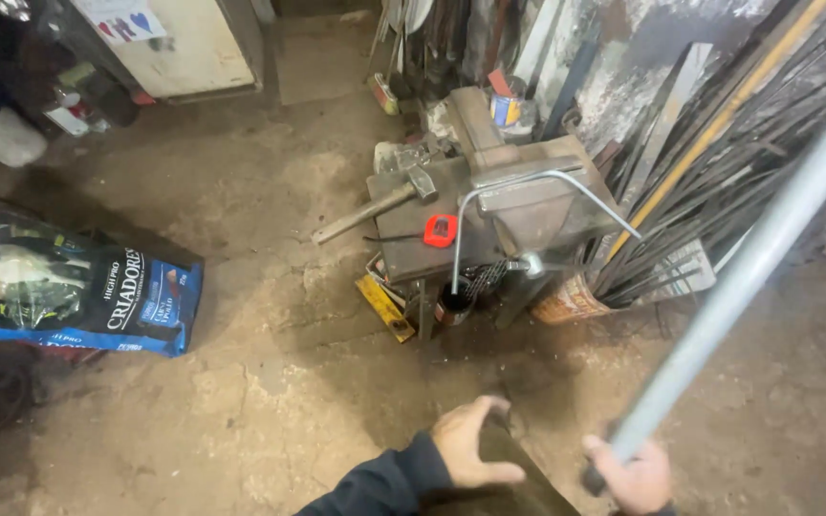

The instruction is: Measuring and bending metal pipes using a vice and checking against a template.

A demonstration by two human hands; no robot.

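My right hand at the bottom edge grips the lower end of a long grey metal tube that slants up to the top right corner. My left hand, in a dark sleeve, is spread beside it with fingers apart, resting on or just above a dark flat piece at the bottom edge. Ahead stands a small metal work stand with a bench vise. A bent thin rod arches over the vise. A hammer and a red tape measure lie on the stand.
Several long metal bars and rods lean against the wall at right. A blue printed sack lies on the dirt floor at left. A rusty can and a yellow level sit under the stand. A pale cabinet stands at the back.
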